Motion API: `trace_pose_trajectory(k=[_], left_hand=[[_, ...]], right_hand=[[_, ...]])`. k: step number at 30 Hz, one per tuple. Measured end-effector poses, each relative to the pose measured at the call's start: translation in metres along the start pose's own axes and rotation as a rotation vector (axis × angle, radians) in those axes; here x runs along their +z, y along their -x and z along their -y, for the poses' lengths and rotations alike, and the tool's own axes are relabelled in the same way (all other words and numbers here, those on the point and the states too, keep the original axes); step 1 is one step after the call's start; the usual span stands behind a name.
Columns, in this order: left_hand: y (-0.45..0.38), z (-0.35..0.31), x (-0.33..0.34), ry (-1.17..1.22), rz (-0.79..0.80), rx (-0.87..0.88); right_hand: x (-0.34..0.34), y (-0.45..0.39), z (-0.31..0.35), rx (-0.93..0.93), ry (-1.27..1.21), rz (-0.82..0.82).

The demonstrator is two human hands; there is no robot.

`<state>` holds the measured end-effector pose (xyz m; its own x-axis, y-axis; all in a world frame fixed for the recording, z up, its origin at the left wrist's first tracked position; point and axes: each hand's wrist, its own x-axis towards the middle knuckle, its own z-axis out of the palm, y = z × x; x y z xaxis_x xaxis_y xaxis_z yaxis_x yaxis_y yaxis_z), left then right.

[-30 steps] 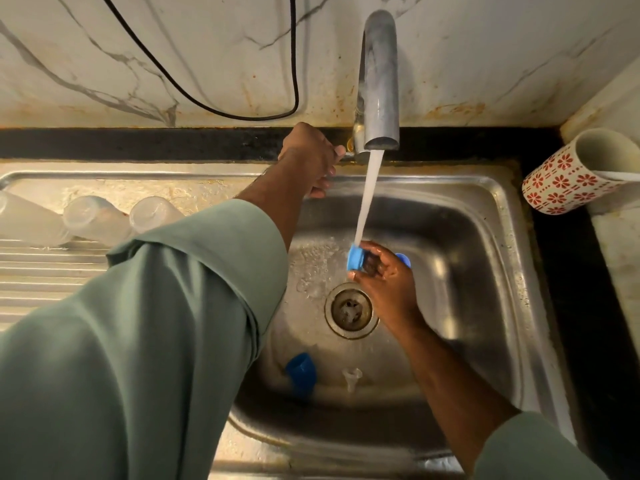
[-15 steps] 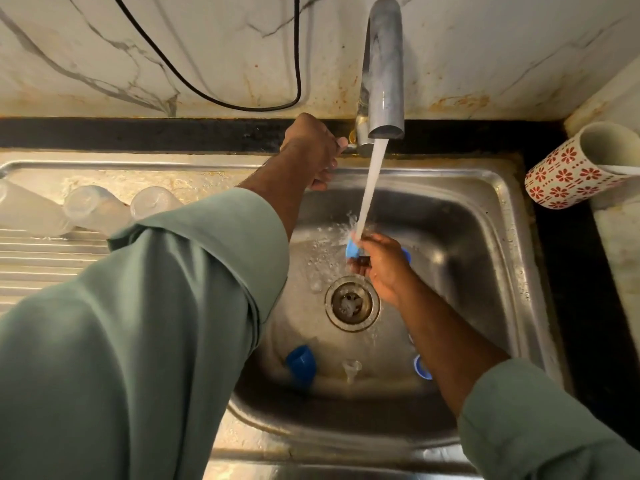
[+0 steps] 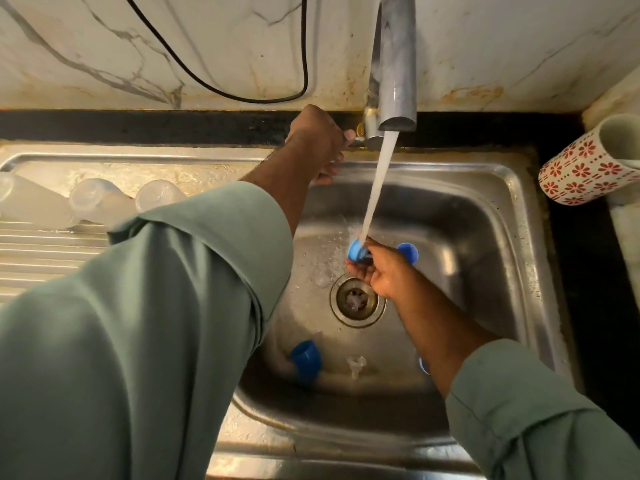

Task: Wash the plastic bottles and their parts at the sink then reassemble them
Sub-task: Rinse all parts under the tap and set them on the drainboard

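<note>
Rinsing under way, by the look of it: right hand (image 3: 377, 271) pinching a blue cap (image 3: 356, 250) directly under the running stream from the tap (image 3: 394, 64), above the drain (image 3: 356, 301). Left hand (image 3: 317, 142) curled round the tap handle at the back of the sink (image 3: 512, 237). Three clear plastic bottles (image 3: 93, 202) lying on the ribbed draining board (image 3: 41, 251) to the left, apparently already washed. Still waiting in the basin: another blue cap (image 3: 306, 358), a small clear nozzle (image 3: 355, 363), a blue piece (image 3: 408, 251) behind the right hand (and a blue sliver under the right forearm). Reassembly not yet begun. No brand, label or readable writing anywhere.
</note>
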<state>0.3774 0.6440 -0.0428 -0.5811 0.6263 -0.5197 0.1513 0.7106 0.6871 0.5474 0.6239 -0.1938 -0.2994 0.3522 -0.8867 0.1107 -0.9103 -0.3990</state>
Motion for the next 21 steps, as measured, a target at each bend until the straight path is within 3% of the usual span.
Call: trace_pose_trajectory(k=[5,10,12,14,16,17,21], left_hand=[[0.003,-0.002,0.0,0.029,-0.025,-0.014],[0.01,-0.004,0.002,0.077,-0.038,-0.064],[0.012,-0.001,0.004,0.116,-0.032,-0.014],[0.019,0.005,0.009,0.198,-0.08,0.053],[0.025,0.01,0.016,0.368,-0.121,0.078],[0.027,0.011,0.019,0.484,-0.125,0.079],[0.032,0.005,0.024,0.814,-0.13,0.085]], right_hand=[[-0.008,-0.003,-0.009,-0.566,0.575,-0.067],[-0.022,0.001,-0.023,-0.796,0.561,-0.021],[-0.025,0.006,-0.026,-0.742,0.438,0.029],[-0.027,0.014,-0.027,-0.553,0.072,0.136],[-0.029,0.019,-0.03,-0.311,-0.34,0.346],[-0.029,0.019,-0.032,-0.228,-0.44,0.417],[-0.028,0.02,-0.034,-0.15,-0.529,0.544]])
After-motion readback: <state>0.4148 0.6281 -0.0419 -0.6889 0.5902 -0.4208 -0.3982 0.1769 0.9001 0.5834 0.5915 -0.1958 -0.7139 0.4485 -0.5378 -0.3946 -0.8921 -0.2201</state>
